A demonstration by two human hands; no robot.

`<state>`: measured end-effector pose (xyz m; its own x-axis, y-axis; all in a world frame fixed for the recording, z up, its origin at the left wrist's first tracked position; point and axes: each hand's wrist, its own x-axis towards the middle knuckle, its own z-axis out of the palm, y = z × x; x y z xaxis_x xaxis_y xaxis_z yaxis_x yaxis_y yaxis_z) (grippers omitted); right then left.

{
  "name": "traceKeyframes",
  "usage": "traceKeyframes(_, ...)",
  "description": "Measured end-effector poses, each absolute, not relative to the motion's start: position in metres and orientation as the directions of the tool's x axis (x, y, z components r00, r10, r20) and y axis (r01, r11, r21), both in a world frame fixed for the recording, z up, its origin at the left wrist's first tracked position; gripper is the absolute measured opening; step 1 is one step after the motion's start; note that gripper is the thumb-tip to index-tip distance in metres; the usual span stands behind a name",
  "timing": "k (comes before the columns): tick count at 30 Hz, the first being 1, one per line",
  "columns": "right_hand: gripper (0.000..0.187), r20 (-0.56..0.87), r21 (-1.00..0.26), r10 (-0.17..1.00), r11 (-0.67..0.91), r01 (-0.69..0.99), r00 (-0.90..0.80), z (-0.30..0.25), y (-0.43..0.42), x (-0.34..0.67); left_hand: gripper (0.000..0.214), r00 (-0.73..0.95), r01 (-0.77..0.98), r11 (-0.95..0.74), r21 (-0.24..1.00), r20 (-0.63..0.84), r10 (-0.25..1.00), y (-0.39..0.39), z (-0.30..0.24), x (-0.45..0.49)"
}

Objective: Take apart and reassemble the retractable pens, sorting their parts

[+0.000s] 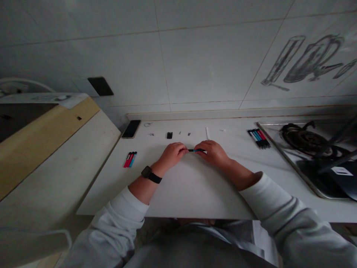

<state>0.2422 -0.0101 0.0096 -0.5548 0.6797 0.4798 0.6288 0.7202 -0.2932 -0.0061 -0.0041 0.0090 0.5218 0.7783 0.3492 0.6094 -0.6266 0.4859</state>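
My left hand [174, 153] and my right hand [212, 152] meet over the white counter, each with its fingers pinched on one end of a slim pen [191, 150]. The pen lies level between them, black toward the left and blue near the right fingers. Both of its ends are partly hidden by my fingers. Just beyond the hands sit small black tubular parts [169, 135], tiny dark pieces [189, 134] and white thin sticks [208, 133]. Small metallic bits [151, 134] lie farther left. Two red pen barrels and a blue one form a short row [130, 159] left of my left hand.
Several black, blue and red pens [259, 139] lie side by side at the right. Beyond them a metal-rimmed hob [295, 167] takes up the counter's right end. A phone [131, 128] rests at the back left, near a clear ring [147, 124]. A tiled wall [203, 67] stands behind.
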Motion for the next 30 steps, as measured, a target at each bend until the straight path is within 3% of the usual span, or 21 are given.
traceKeyframes(4,0.019,0.457,-0.302,0.706,0.695,0.653,-0.54,0.008,-0.01,0.242,0.005,0.507,0.608,-0.633,0.479,0.379,0.774,-0.004,0.01,-0.007)
traceKeyframes(15,0.024,0.377,-0.247,0.757,0.638,0.729,-0.534,0.008,-0.011,0.244,0.008,0.473,0.633,-0.613,0.473,0.391,0.79,-0.005,0.01,-0.008)
traceKeyframes(17,0.024,0.392,-0.288,0.766,0.628,0.723,-0.509,0.009,-0.01,0.246,0.008,0.449,0.65,-0.596,0.471,0.395,0.802,-0.004,0.009,-0.01)
traceKeyframes(19,0.022,0.426,-0.406,0.786,0.608,0.682,-0.448,0.009,-0.007,0.248,0.009,0.422,0.665,-0.579,0.472,0.402,0.813,-0.002,0.007,-0.012)
traceKeyframes(22,0.02,0.422,-0.689,0.852,0.523,0.503,-0.309,0.009,-0.001,0.249,0.011,0.421,0.646,-0.584,0.492,0.409,0.81,-0.001,0.006,-0.014)
traceKeyframes(25,0.027,0.308,-0.911,0.924,0.355,0.209,-0.226,0.009,0.002,0.246,0.016,0.51,0.57,-0.655,0.496,0.411,0.755,-0.002,0.007,-0.012)
traceKeyframes(30,0.039,0.148,-0.98,0.959,0.11,-0.165,-0.242,0.013,-0.002,0.239,0.025,0.631,0.474,-0.731,0.491,0.389,0.671,-0.007,0.01,-0.008)
